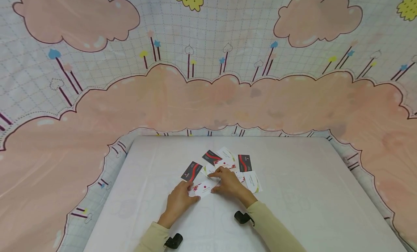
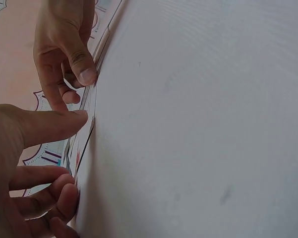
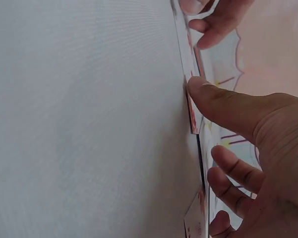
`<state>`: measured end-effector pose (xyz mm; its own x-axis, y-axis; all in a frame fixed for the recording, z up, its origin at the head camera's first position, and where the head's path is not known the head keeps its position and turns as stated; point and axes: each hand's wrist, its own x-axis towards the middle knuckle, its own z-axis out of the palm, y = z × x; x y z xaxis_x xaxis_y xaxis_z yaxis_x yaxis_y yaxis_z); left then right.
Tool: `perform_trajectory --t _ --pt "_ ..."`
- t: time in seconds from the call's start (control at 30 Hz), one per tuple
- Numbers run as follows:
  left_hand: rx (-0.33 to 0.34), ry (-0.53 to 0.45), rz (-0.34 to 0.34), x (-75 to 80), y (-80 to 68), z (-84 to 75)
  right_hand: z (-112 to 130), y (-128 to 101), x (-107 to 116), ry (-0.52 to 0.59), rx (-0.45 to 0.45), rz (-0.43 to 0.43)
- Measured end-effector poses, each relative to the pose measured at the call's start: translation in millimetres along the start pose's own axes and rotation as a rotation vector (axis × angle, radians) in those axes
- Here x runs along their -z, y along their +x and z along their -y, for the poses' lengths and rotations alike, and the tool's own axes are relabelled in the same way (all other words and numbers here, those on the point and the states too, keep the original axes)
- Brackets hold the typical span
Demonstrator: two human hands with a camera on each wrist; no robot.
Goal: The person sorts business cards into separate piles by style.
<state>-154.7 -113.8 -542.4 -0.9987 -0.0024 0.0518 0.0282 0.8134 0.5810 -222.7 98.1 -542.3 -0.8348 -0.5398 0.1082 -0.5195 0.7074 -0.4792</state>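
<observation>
On the table, a white business card (image 1: 203, 187) with a red print lies between the hands. The left hand (image 1: 180, 200) holds its left part, with the thumb at the lower edge and the fingers near a black and red card (image 1: 191, 171). At its right end the right hand (image 1: 229, 184) holds the same card between thumb and index finger. Its other fingers are bent above nearby cards. In the left wrist view the left thumb (image 2: 54, 126) touches the card edge. The right thumb (image 3: 213, 99) touches the card's edge in the right wrist view.
Behind the hands lie more black and red cards (image 1: 245, 163) and white cards (image 1: 252, 181), some overlapping. The white tabletop (image 1: 309, 194) reaches to both sides. A patterned cloth (image 1: 228, 103) hangs behind. A black wrist device (image 1: 242, 217) sits at each sleeve.
</observation>
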Motion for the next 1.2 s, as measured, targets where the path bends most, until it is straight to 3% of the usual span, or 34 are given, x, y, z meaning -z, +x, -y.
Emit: perform_trajectory --t 0.33,0.93,1.2 --pt "-0.003 0.046 -0.002 -6.2 0.3 1.5 -2.0 -0.7 -4.1 -0.008 -0.014 0.037" --pt "-0.053 -0.029 0.008 -7.2 -4.4 4.3 0.0 0.8 -2.4 -0.045 -0.031 0.099" --pt "-0.124 0.022 -0.019 -7.2 -5.2 4.0 -0.1 1.0 -3.4 -0.043 -0.032 0.088"
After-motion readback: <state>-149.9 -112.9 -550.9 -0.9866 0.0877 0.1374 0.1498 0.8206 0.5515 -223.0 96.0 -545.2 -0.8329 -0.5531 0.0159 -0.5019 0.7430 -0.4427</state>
